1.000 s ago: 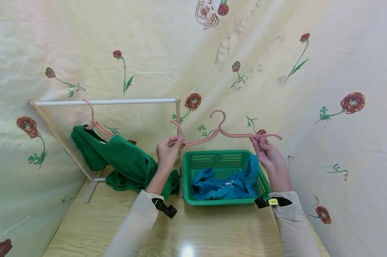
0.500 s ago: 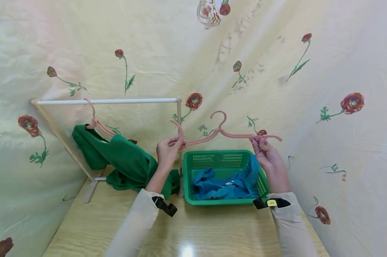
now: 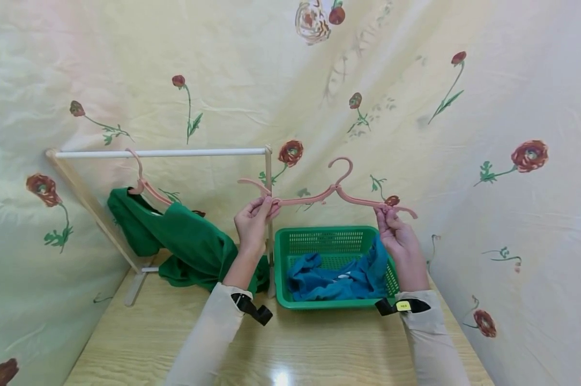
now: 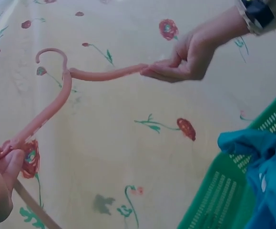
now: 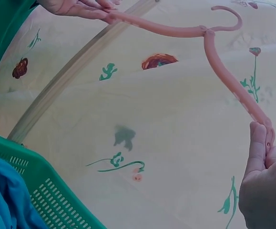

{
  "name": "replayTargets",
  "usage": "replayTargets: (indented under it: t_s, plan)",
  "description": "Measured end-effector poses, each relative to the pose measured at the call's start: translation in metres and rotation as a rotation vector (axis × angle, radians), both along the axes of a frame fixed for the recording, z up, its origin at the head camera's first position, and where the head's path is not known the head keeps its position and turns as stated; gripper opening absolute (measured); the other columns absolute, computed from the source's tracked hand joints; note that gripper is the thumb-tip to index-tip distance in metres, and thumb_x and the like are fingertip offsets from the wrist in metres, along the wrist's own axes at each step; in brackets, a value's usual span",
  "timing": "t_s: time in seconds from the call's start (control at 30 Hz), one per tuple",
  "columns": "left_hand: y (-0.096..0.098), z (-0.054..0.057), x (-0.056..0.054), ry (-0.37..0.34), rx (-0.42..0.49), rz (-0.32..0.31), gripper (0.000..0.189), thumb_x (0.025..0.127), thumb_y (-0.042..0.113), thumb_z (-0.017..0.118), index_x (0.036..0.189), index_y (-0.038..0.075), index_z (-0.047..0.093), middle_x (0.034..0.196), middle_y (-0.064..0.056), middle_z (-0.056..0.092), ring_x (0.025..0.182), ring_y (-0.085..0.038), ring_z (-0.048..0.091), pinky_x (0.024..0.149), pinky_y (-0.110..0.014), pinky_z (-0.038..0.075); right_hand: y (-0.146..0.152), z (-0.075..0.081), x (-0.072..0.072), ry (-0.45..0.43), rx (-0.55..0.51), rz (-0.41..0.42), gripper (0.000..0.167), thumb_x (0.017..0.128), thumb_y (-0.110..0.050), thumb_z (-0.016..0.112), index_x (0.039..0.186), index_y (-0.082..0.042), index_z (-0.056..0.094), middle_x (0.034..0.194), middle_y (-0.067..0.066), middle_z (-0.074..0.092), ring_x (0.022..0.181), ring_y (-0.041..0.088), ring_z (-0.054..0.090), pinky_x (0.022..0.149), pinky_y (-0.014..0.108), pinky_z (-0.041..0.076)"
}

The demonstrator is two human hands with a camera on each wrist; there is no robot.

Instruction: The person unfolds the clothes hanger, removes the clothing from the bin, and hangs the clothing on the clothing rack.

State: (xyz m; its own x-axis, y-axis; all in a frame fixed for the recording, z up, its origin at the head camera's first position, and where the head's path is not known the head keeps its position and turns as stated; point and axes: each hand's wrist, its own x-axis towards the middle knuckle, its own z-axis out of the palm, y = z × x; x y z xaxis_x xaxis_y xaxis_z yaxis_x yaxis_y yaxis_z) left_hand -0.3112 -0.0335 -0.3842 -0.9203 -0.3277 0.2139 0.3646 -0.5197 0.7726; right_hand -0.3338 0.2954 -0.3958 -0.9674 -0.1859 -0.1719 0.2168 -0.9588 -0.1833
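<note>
Pink plastic clothes hanger (image 3: 337, 187), hook uppermost, spans the two hands, held up higher than the green perforated plastic basket (image 3: 329, 304). Its slim sides could twist or slip free, in my judgement, if the pull becomes uneven, since only fingertips secure them. Swinging it farther left of the basket might also knock the pale wooden rack upright (image 3: 270, 241) or disturb the draped dark-green cloth garment (image 3: 189, 241) beyond. Left of the basket, the left grip (image 3: 253, 221) is closed to a pinch on one side of the hanger; by the basket's right edge, the right grip (image 3: 399, 236) pinches the other. Both forearms, in pale fabric sleeves (image 3: 206, 335), reach forward from the basket's near side, wrists lifted; inside the basket lies a crumpled blue cloth garment (image 3: 317, 284), clear of both grips
</note>
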Motion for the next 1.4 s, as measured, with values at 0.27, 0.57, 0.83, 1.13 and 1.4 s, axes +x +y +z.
replayTargets:
  t_s: [0.27,0.57,0.83,1.13,1.4]
  plan:
    - [0.007,0.002,0.000,-0.005,0.180,-0.048,0.012,0.099,0.005,0.063,0.107,-0.005,0.065,0.088,-0.006,0.079,0.082,-0.014,0.078,0.081,-0.028,0.061,-0.007,-0.005,-0.002,-0.051,-0.030,-0.020,0.022,0.100,0.003,0.049,0.091,0.005,0.070,0.089,0.019,0.075,0.086,0.033,0.077,0.085,0.030,0.061]
    - [0.010,-0.002,-0.002,-0.031,0.196,-0.052,0.022,0.102,0.008,0.061,0.112,-0.010,0.063,0.093,-0.007,0.079,0.087,-0.016,0.078,0.085,-0.029,0.060,-0.011,-0.005,-0.004,-0.026,-0.055,-0.013,0.024,0.100,0.004,0.049,0.093,0.007,0.071,0.090,0.020,0.075,0.085,0.032,0.077,0.085,0.032,0.061]
    - [0.014,-0.008,0.000,-0.020,0.194,-0.082,0.018,0.104,0.012,0.056,0.105,-0.003,0.067,0.096,-0.009,0.078,0.091,-0.019,0.078,0.087,-0.031,0.060,-0.014,-0.004,-0.001,-0.010,-0.070,-0.012,0.022,0.099,0.004,0.050,0.093,0.008,0.070,0.089,0.020,0.074,0.086,0.034,0.077,0.085,0.030,0.061]
    - [0.010,-0.007,-0.001,0.010,0.162,-0.084,0.027,0.103,0.014,0.058,0.115,-0.009,0.067,0.097,-0.010,0.079,0.092,-0.020,0.078,0.087,-0.032,0.060,-0.013,-0.010,0.000,0.118,-0.012,0.054,0.032,0.104,0.001,0.041,0.097,0.008,0.071,0.095,0.020,0.076,0.090,0.035,0.077,0.087,0.033,0.061]
    - [0.004,-0.007,-0.001,-0.007,0.151,-0.101,0.029,0.102,0.016,0.060,0.117,-0.007,0.067,0.097,-0.009,0.079,0.092,-0.019,0.078,0.087,-0.031,0.060,-0.010,-0.014,0.002,0.255,0.210,0.067,0.032,0.106,-0.005,0.040,0.107,0.003,0.072,0.104,0.018,0.077,0.097,0.028,0.077,0.089,0.031,0.060]
